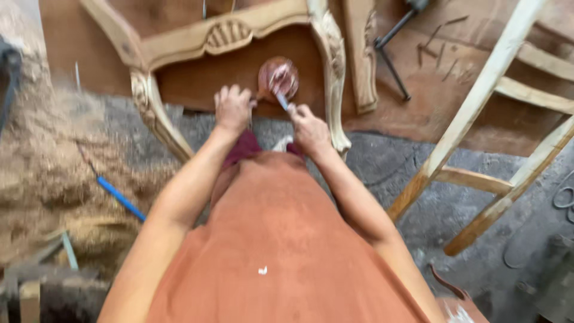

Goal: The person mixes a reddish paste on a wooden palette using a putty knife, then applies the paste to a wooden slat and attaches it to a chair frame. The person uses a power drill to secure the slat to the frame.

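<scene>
The left hand rested closed beside the right hand, which gripped a thin blue-handled tool reaching into a round reddish container directly ahead, apparently steadying it, within the carved pale wooden frame.

Sawdust-strewn grey floor, bare chair frame

two bare hands show, the left hand and the right hand, both near the middle of the frame. one carved wooden frame lies at the top centre, with two carved legs in view. one round reddish container sits above the hands. one blue-handled tool lies at left. one plain wooden chair frame stands at right.
</scene>
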The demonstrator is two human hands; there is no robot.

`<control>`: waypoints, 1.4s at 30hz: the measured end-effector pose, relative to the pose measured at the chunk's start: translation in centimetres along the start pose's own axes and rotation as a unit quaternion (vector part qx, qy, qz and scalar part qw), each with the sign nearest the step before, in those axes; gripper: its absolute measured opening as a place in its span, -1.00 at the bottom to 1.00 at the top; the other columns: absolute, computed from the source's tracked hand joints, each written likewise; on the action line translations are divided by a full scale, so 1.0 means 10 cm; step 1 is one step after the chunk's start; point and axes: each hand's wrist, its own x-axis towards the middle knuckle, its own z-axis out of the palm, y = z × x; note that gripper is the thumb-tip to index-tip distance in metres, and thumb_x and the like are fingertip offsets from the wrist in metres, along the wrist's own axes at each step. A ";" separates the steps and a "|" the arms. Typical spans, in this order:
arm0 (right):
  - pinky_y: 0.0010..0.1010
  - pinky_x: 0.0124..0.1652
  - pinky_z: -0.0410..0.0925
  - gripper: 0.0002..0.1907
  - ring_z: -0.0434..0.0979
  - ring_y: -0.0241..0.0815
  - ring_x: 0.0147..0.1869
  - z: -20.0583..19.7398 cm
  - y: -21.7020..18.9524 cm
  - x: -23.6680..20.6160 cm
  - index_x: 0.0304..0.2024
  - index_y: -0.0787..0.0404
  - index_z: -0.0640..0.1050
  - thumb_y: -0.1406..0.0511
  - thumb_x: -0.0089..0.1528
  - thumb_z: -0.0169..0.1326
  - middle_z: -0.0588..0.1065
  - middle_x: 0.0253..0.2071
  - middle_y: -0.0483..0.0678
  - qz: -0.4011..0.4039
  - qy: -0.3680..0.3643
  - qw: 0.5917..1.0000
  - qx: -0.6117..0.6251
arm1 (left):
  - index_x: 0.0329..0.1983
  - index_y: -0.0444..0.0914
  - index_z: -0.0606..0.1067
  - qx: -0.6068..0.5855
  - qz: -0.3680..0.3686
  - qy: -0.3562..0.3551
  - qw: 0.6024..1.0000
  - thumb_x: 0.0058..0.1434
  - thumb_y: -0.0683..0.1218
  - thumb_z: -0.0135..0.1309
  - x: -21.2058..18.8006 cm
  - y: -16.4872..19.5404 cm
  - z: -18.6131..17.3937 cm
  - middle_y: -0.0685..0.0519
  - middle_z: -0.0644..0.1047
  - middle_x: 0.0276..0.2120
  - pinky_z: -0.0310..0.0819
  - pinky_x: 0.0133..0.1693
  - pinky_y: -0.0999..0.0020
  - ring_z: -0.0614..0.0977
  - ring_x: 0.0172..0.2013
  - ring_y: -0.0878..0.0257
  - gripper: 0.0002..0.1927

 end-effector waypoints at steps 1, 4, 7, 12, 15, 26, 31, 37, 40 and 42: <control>-0.02 -0.28 0.46 -0.52 0.62 0.18 -0.26 0.00 -0.02 0.03 0.10 0.01 0.60 0.41 0.15 -0.07 0.53 -0.05 -0.01 -0.027 0.005 1.000 -0.004 | -0.25 -0.16 0.62 0.013 -0.004 -0.009 1.000 0.13 0.05 0.28 0.00 -0.01 0.01 -0.06 0.55 -0.24 0.36 -0.08 -0.13 0.50 -0.11 -0.11 -0.77; -0.11 -0.20 0.50 -0.70 0.63 0.14 -0.14 -0.02 -0.03 0.13 0.15 0.04 0.57 0.33 0.38 -0.01 0.53 -0.03 -0.03 -0.003 0.121 0.990 0.066 | -0.25 -0.13 0.63 0.017 -0.028 -0.053 0.998 0.13 0.08 0.29 0.01 -0.04 0.04 -0.03 0.56 -0.24 0.35 -0.06 -0.18 0.50 -0.09 -0.10 -0.76; -0.05 -0.28 0.46 -0.50 0.61 0.14 -0.28 -0.04 -0.05 0.18 0.19 0.12 0.54 0.45 0.21 -0.08 0.52 -0.03 0.04 -0.010 -0.016 0.999 -0.028 | -0.26 -0.13 0.63 0.013 -0.030 -0.055 0.998 0.17 0.09 0.29 0.04 -0.06 0.02 -0.01 0.57 -0.21 0.34 -0.05 -0.18 0.49 -0.05 -0.10 -0.77; -0.09 -0.20 0.48 -0.57 0.63 0.08 -0.13 0.04 0.01 0.10 0.16 -0.07 0.54 0.40 0.30 -0.10 0.54 0.03 -0.06 0.011 0.061 0.998 0.026 | -0.28 -0.10 0.64 0.007 -0.045 -0.080 0.996 0.11 0.10 0.27 0.05 -0.09 0.04 -0.02 0.57 -0.24 0.36 -0.04 -0.17 0.49 -0.07 -0.12 -0.77; -0.04 -0.21 0.46 -0.46 0.59 0.16 -0.14 0.06 0.01 0.06 0.31 0.07 0.46 0.42 0.26 -0.11 0.48 0.00 0.10 -0.028 0.037 0.999 -0.014 | -0.25 -0.13 0.63 0.010 -0.019 -0.040 0.999 0.19 0.11 0.24 0.03 -0.10 0.07 -0.03 0.57 -0.19 0.36 -0.04 -0.16 0.50 -0.05 -0.13 -0.76; -0.06 -0.22 0.49 -0.44 0.64 0.13 -0.18 0.32 0.11 0.15 0.13 -0.05 0.52 0.42 0.08 -0.05 0.54 0.03 -0.05 -0.080 0.061 0.994 0.037 | -0.25 -0.06 0.65 0.026 -0.056 -0.075 0.995 0.02 0.15 0.24 0.11 -0.17 0.14 -0.01 0.60 -0.19 0.40 -0.05 -0.17 0.52 -0.06 -0.13 -0.70; -0.06 -0.23 0.49 -0.48 0.62 0.13 -0.13 0.45 0.26 0.14 0.27 -0.04 0.44 0.40 0.26 -0.07 0.51 0.05 -0.03 -0.005 0.041 0.998 0.047 | -0.25 -0.07 0.65 0.044 -0.038 -0.057 0.997 0.15 0.16 0.19 0.10 -0.27 0.20 -0.01 0.63 -0.23 0.43 -0.05 -0.05 0.58 -0.12 -0.11 -0.74; -0.08 -0.23 0.50 -0.54 0.63 0.09 -0.15 0.49 0.21 0.24 0.23 -0.12 0.47 0.28 0.26 -0.01 0.50 0.03 -0.06 0.017 0.009 0.999 0.040 | -0.23 -0.08 0.66 0.062 0.030 -0.068 0.995 0.23 0.19 0.18 0.12 -0.43 0.28 -0.04 0.64 -0.27 0.43 0.00 0.08 0.62 -0.17 -0.01 -0.71; -0.06 -0.25 0.50 -0.52 0.64 0.09 -0.20 0.50 0.12 0.26 0.29 -0.05 0.42 0.33 0.30 -0.08 0.48 0.08 -0.04 0.036 -0.027 0.999 0.029 | -0.23 -0.09 0.66 0.068 0.031 -0.067 0.995 0.27 0.19 0.19 0.13 -0.45 0.27 -0.05 0.63 -0.32 0.43 0.01 0.09 0.62 -0.16 0.00 -0.71; -0.03 -0.31 0.49 -0.43 0.63 0.10 -0.26 0.52 0.08 0.24 0.24 -0.08 0.44 0.35 0.14 -0.03 0.46 0.09 -0.03 0.011 -0.046 0.998 0.041 | -0.23 -0.06 0.67 0.057 0.023 -0.067 0.996 0.18 0.19 0.21 0.13 -0.48 0.29 -0.05 0.62 -0.32 0.43 -0.01 0.09 0.63 -0.20 0.01 -0.72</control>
